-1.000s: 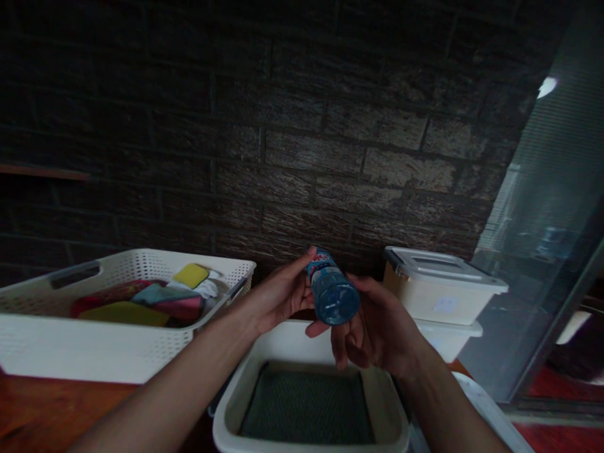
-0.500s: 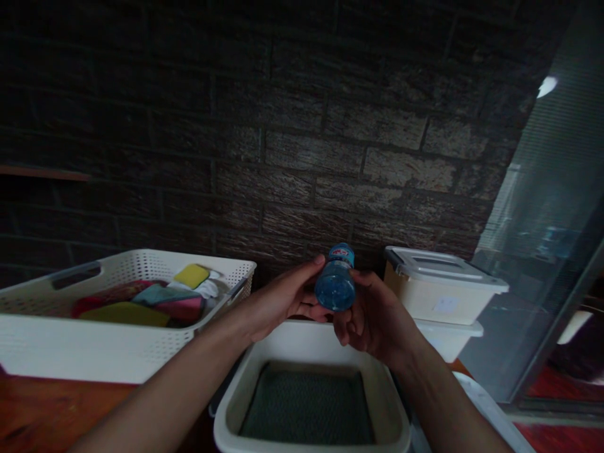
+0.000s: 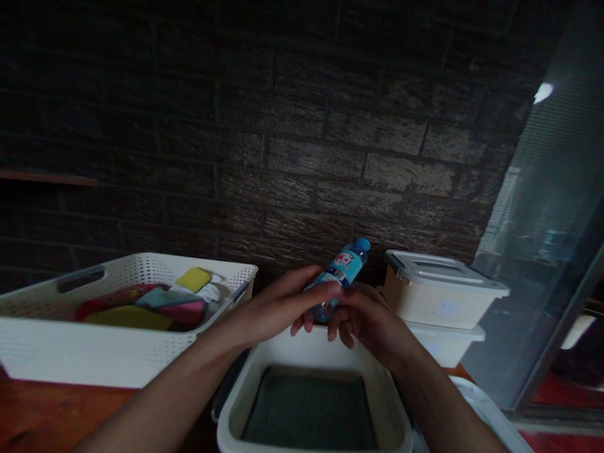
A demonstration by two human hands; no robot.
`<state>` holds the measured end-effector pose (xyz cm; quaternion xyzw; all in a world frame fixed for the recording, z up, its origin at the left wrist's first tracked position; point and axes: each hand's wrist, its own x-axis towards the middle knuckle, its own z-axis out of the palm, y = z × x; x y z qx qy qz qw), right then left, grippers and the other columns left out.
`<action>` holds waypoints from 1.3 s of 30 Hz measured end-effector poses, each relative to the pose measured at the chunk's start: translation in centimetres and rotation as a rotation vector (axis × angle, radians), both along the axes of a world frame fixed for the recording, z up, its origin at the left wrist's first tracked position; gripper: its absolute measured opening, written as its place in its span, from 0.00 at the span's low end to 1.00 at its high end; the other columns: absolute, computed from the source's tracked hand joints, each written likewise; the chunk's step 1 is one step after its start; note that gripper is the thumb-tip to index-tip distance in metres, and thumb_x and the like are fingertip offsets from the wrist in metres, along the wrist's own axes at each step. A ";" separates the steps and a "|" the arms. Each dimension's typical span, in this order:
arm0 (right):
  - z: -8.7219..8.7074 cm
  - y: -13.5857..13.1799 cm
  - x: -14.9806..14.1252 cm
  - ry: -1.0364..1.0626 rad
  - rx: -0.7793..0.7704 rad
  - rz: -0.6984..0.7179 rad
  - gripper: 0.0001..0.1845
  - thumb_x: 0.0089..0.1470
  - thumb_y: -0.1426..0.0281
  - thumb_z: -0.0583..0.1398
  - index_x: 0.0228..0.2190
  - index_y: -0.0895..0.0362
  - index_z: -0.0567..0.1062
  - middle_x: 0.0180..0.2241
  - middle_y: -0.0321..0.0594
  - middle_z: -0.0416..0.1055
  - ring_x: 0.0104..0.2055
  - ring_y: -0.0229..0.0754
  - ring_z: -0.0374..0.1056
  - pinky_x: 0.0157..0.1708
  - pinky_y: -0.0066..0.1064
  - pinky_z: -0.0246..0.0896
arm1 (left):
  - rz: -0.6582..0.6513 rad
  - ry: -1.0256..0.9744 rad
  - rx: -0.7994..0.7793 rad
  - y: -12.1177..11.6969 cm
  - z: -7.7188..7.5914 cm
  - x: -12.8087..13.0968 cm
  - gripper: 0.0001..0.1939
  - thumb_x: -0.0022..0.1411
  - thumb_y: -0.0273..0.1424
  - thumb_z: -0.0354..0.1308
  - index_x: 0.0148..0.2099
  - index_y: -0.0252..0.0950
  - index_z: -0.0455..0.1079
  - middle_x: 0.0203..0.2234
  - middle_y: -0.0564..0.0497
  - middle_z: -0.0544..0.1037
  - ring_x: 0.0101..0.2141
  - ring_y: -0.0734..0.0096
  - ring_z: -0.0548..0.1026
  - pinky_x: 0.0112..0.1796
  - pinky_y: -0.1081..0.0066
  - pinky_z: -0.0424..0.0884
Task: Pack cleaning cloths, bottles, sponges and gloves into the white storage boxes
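Note:
A small clear blue bottle (image 3: 346, 267) with a blue cap and a printed blue label leans up to the right, its cap end toward the wall. My left hand (image 3: 293, 301) grips its lower part, thumb lying across the front. From the other side my right hand (image 3: 365, 314) closes on it as well, fingers curled beneath; the two hands meet in front of the base and partly hide it. Below them stands a white plastic bin (image 3: 311, 343) with a dark green textured cloth or mat (image 3: 309, 409) lying in its bottom.
To the left a white perforated basket (image 3: 94, 349) holds several colored cloths and a yellow sponge (image 3: 193, 279). Two stacked lidded boxes (image 3: 438, 296) stand at the right, near a white lid (image 3: 486, 409). A dark brick wall (image 3: 292, 157) rises behind the wooden table (image 3: 56, 406).
The bottle has turned from showing its base toward me to lying slanted, cap up and to the right. My left thumb has come over its front and both hands have drawn closer together.

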<state>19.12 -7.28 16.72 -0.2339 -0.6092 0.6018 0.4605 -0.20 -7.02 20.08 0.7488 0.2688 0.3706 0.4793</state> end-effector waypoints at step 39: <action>-1.5 -2.2 1.8 -1.304 0.827 -0.179 0.26 0.49 0.65 0.68 0.50 0.59 0.76 0.47 0.45 0.77 0.47 0.48 0.72 0.47 0.34 0.64 | -0.010 1.072 0.811 -0.3 -4.8 -2.8 0.17 0.63 0.35 0.60 0.53 0.34 0.69 0.47 0.42 0.76 0.44 0.56 0.78 0.43 0.65 0.73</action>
